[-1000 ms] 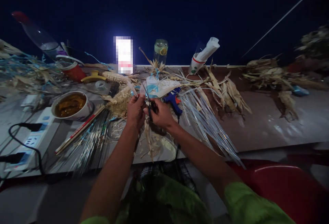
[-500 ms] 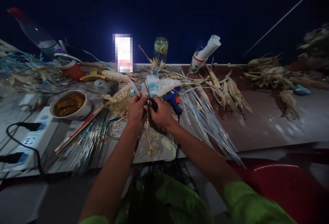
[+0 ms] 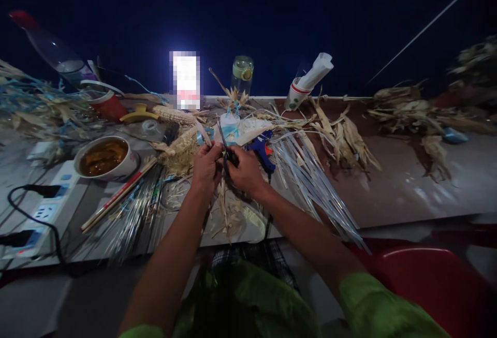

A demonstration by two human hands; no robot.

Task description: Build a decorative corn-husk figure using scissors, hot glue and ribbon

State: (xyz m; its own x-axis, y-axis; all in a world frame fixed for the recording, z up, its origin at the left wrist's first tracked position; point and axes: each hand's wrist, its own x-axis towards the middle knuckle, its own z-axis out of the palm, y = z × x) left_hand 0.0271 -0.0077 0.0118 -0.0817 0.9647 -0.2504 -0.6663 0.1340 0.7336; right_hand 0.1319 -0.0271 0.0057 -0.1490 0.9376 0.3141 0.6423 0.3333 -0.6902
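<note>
My right hand (image 3: 244,168) is closed round the dark handles of a pair of scissors (image 3: 220,130), whose blades point away from me, up and slightly left. Close beside it, my left hand (image 3: 206,167) is closed on a strip of dry corn husk (image 3: 204,134) that sticks up past the fingers. Where the blades meet the husk is hard to make out. Beneath both hands hang more husk shreds (image 3: 224,208). A blue glue gun (image 3: 263,149) lies just right of my right hand, and a husk-wrapped corn cob (image 3: 182,141) lies left of my left hand.
Clear glue sticks (image 3: 314,177) spread over the right side of the table. To the left are a bowl of brown liquid (image 3: 106,157), wooden sticks (image 3: 120,193), thin wires (image 3: 142,214) and a power strip (image 3: 48,211). A bottle (image 3: 243,76) and a paper cup (image 3: 297,93) stand behind.
The scissor blades have spread a little further apart in my right hand. Both hands stay in nearly the same place.
</note>
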